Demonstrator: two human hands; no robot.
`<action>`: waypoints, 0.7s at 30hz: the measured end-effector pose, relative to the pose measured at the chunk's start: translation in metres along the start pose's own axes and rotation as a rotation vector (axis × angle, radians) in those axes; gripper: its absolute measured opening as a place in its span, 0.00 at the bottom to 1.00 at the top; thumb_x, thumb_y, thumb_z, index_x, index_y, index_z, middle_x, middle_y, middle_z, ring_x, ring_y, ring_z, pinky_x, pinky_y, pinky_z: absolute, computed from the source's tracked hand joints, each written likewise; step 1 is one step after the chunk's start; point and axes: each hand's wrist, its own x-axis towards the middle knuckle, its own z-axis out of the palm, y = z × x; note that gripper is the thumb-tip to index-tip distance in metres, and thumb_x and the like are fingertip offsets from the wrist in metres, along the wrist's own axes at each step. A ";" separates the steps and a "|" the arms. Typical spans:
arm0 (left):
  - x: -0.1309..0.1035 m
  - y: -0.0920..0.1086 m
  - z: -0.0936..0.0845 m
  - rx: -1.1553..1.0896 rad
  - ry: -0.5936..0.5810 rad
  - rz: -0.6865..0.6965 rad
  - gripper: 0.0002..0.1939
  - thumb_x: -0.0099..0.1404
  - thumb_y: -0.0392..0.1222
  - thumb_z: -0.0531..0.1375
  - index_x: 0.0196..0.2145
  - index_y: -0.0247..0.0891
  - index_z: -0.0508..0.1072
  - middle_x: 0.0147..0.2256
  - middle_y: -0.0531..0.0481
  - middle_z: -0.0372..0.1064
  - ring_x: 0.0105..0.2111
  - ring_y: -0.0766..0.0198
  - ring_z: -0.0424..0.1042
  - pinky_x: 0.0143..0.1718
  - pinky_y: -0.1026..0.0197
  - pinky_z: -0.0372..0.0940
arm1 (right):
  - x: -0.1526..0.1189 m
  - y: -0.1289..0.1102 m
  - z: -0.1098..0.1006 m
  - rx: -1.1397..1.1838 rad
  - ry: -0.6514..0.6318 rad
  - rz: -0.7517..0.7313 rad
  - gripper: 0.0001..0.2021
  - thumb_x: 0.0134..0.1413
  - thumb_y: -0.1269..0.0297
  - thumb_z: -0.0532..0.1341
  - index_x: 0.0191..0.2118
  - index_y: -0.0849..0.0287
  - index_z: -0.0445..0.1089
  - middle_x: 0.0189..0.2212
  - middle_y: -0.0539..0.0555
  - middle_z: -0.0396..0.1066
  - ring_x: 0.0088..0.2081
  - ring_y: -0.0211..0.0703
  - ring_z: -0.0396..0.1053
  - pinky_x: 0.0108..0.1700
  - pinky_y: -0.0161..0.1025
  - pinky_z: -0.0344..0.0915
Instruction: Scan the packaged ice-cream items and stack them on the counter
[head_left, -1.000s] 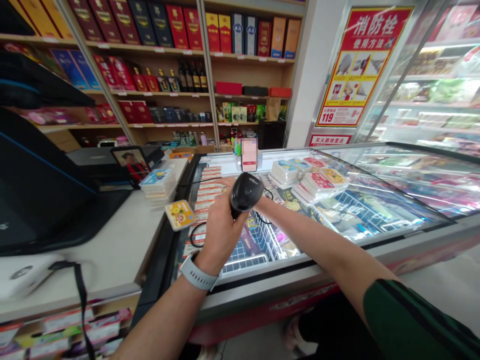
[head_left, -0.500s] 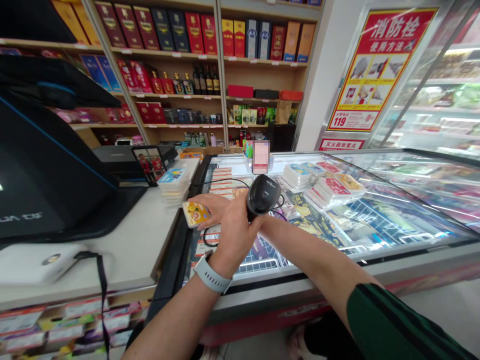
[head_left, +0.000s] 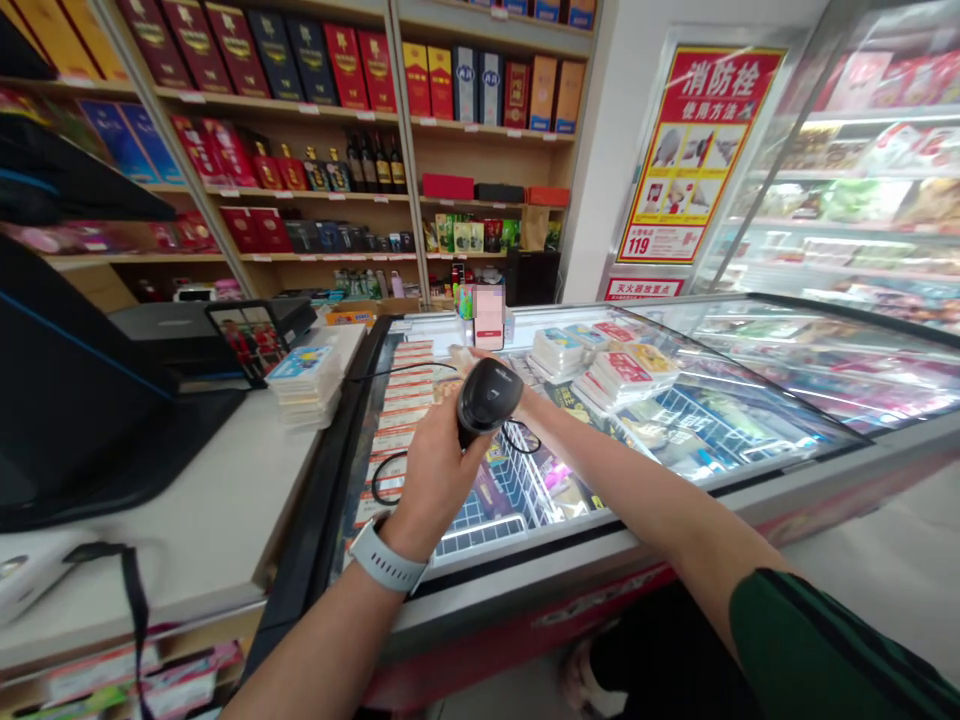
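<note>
My left hand, with a pale watch on its wrist, is wrapped round a black handheld barcode scanner above the glass-topped freezer. My right arm crosses from the right behind the scanner. Only a blurred part of my right hand shows beyond it, beside a pale patch; its fingers and anything in them are hidden. Flat white packs with colourful labels lie in stacks on the glass right of the scanner. Another stack of packs stands on the counter at left.
A phone in a stand is at the freezer's back edge. Orange-and-white price labels line its left side. The scanner's black cable loops over the glass. On the counter are a dark terminal and another phone.
My right hand has moved from the left, where it held a yellow-labelled pack, to behind the scanner. That pack is no longer recognisable in its hand. The view has shifted right.
</note>
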 end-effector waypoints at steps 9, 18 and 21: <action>0.003 -0.007 0.007 0.063 -0.051 -0.032 0.23 0.62 0.45 0.59 0.53 0.38 0.65 0.46 0.42 0.71 0.47 0.51 0.71 0.46 0.51 0.65 | -0.018 -0.006 -0.060 0.447 0.141 0.041 0.15 0.53 0.54 0.62 0.42 0.59 0.67 0.42 0.56 0.76 0.45 0.49 0.74 0.45 0.46 0.74; 0.024 -0.006 0.004 0.097 -0.120 -0.068 0.21 0.62 0.49 0.59 0.50 0.38 0.67 0.44 0.42 0.73 0.45 0.50 0.72 0.43 0.52 0.65 | -0.016 -0.001 -0.083 0.238 0.274 0.010 0.17 0.49 0.49 0.63 0.41 0.54 0.68 0.38 0.50 0.76 0.36 0.39 0.73 0.32 0.33 0.71; 0.034 -0.013 0.006 0.102 -0.147 -0.060 0.22 0.60 0.51 0.60 0.49 0.37 0.67 0.43 0.41 0.73 0.43 0.51 0.73 0.42 0.53 0.65 | -0.018 -0.003 -0.081 0.213 0.260 -0.009 0.15 0.47 0.53 0.65 0.39 0.55 0.68 0.35 0.50 0.76 0.34 0.39 0.73 0.31 0.34 0.71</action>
